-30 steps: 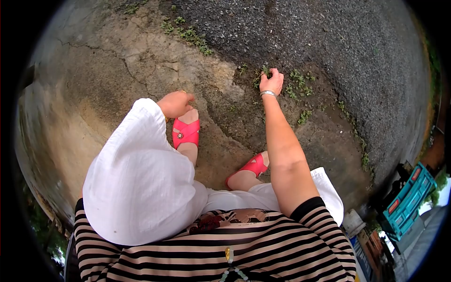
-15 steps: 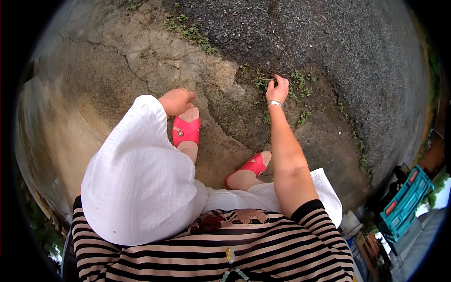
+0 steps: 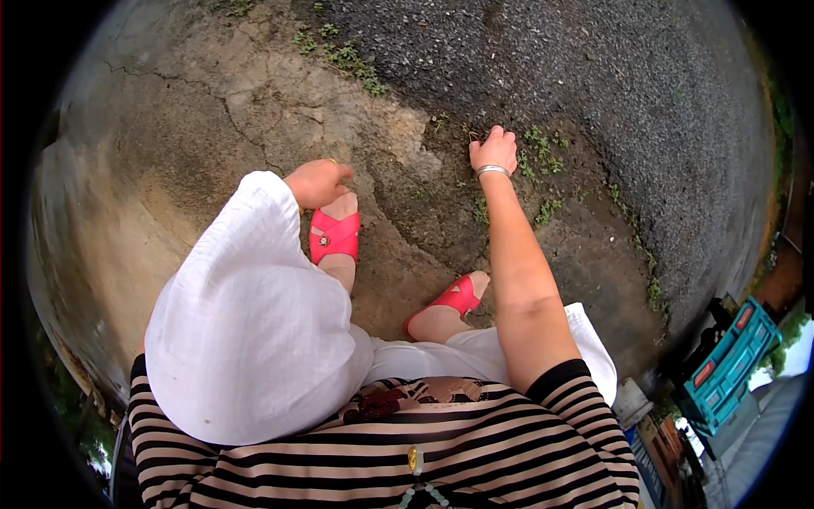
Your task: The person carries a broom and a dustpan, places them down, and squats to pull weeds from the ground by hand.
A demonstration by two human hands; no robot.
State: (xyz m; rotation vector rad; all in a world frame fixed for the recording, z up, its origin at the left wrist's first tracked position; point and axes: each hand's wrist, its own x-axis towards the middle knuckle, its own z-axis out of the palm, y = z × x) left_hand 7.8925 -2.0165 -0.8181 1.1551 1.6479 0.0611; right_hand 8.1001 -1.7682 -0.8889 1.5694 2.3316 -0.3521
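Two kinds of ground fill most of the scene: cracked concrete (image 3: pixel 186 110) on the left and dark gravel (image 3: pixel 610 76) on the far right, with a strip of damp soil (image 3: pixel 585 170) along the border of them. On the near side is the person's body, in a black and beige striped shirt (image 3: pixel 331 488) and white trousers (image 3: pixel 246 339). A teal truck tailgate (image 3: pixel 721 365) with red lights is at the right edge, near side. Two red sandals (image 3: pixel 335 236) with crossed straps are on the feet, well apart, and the left one carries a small ornament.

The hands are apart from each other. The right hand (image 3: pixel 494 153) reaches far, down to the soil, with its back upward and its fingers curled; I cannot tell if they are closed on a stem. The left hand (image 3: pixel 318 184) is above the toes of the left foot, its fingers partly bent, and its palm is hidden.

Low green weeds (image 3: pixel 541 153) grow just to the right of the right hand, and more are far left along the gravel. The smallest things are a silver bracelet (image 3: pixel 493 170) on the right wrist and a gold ring (image 3: pixel 333 161) on the left hand.
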